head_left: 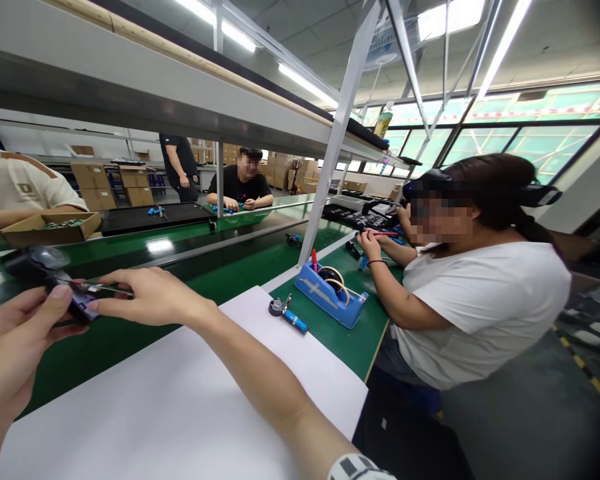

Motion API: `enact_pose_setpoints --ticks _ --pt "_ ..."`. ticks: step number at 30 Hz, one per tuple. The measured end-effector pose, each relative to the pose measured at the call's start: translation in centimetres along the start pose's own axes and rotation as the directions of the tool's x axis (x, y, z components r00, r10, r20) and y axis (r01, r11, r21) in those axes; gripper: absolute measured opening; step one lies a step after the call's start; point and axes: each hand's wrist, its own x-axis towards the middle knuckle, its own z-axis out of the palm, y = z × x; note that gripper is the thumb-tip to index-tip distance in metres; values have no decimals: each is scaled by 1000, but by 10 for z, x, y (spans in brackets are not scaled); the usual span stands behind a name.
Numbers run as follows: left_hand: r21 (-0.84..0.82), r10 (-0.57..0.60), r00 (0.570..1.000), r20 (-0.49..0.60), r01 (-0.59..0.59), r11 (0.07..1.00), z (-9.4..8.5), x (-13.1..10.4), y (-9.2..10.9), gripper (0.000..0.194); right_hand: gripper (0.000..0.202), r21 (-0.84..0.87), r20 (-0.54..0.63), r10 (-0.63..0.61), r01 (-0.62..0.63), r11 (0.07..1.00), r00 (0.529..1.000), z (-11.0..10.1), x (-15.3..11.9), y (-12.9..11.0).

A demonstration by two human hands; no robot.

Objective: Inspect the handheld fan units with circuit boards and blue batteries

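At the left, my left hand grips a black handheld device with a rounded head and an open body below. A small red wire shows at the device's opening. My right hand reaches across to it, its thumb and forefinger closed around a thin metal tool, perhaps tweezers, whose tip meets the opened body. Blur hides the finer parts. On the white sheet under my arms lies another assembly, a blue cylindrical cell joined to a round dark part.
A blue tape dispenser with a red pen stands right of the sheet. Close beyond it sits a co-worker handling parts. A metal post rises from the green bench. A cardboard box and black tray lie across the bench.
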Motion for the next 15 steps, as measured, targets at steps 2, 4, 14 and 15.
enact_pose_setpoints --ticks 2,4,14,15 --pt "-84 -56 997 57 60 995 2 -1 2 46 26 -41 10 -7 7 999 1000 -1 2 4" --pt "-100 -83 994 72 90 991 3 -3 3 42 24 -83 14 -7 8 996 1000 -2 3 5" --pt "-190 -179 977 116 199 961 4 -6 5 21 27 -160 128 39 -19 987 991 -6 -1 5" --pt "-189 -190 975 111 209 959 6 -7 6 20 29 -169 122 23 -2 986 992 -5 -1 7"
